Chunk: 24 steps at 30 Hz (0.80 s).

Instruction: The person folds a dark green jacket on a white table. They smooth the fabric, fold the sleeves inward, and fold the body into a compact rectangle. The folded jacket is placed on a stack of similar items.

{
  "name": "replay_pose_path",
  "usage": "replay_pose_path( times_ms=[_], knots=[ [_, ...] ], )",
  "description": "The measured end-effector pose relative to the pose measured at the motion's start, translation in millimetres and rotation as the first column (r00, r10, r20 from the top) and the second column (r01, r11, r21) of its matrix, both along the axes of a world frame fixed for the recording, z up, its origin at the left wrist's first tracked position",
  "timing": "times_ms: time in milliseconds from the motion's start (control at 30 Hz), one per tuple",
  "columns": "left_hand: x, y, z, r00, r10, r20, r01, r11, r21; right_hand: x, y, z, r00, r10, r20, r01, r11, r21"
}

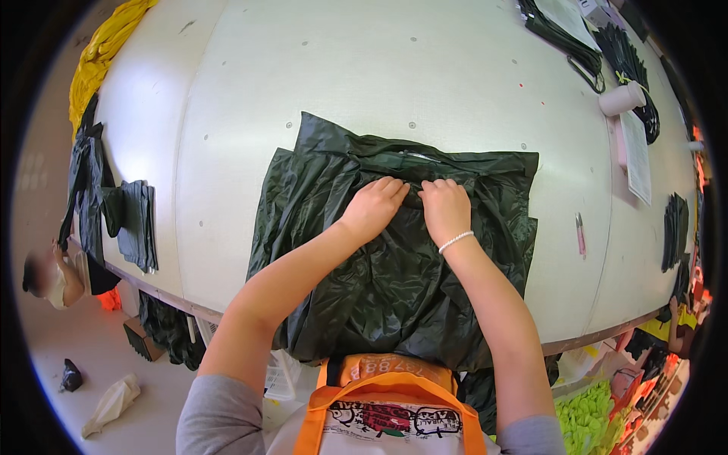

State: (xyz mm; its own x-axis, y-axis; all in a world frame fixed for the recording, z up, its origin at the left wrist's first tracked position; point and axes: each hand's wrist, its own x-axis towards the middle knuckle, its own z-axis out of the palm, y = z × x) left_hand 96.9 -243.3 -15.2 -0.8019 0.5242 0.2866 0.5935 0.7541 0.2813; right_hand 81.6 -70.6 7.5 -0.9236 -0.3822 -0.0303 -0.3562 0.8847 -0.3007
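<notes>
A dark green, shiny garment (402, 265) lies rumpled at the near edge of the white table (364, 76), part of it hanging over toward me. Both my hands are on its upper middle, close together. My left hand (377, 203) pinches the fabric, fingers pressed together. Beside it, my right hand (445, 205), with a beaded bracelet on the wrist, grips the same fabric with curled fingers. A small pale strip (419, 157) shows on the garment just beyond my hands. The fold between my fingertips is mostly hidden.
Folded dark green pieces (136, 224) lie at the left edge, yellow fabric (102, 57) farther back. A pink pen-like tool (581, 233) lies right of the garment. A white cylinder (622, 98), papers and dark bundles sit far right. Another person (61, 277) is at the far left.
</notes>
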Motion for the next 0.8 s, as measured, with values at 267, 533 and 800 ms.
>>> replay_pose_path(
  times_ms=[267, 533, 800],
  knots=[
    [-44, -9, -1, 0.847, 0.034, 0.531, -0.151, 0.972, 0.18, 8, 3, -16, 0.941, 0.065, -0.332, -0.104, 0.99, -0.099],
    [-85, -21, 17, 0.912, 0.295, 0.286, -0.292, 0.955, -0.053, -11, 6, -19, 0.987, 0.124, -0.105, -0.129, 0.991, -0.042],
    [-104, -28, 13, 0.931, 0.278, 0.235, -0.259, 0.96, -0.109, -63, 13, -9, 0.941, 0.122, 0.317, -0.091, 0.99, -0.112]
  ],
)
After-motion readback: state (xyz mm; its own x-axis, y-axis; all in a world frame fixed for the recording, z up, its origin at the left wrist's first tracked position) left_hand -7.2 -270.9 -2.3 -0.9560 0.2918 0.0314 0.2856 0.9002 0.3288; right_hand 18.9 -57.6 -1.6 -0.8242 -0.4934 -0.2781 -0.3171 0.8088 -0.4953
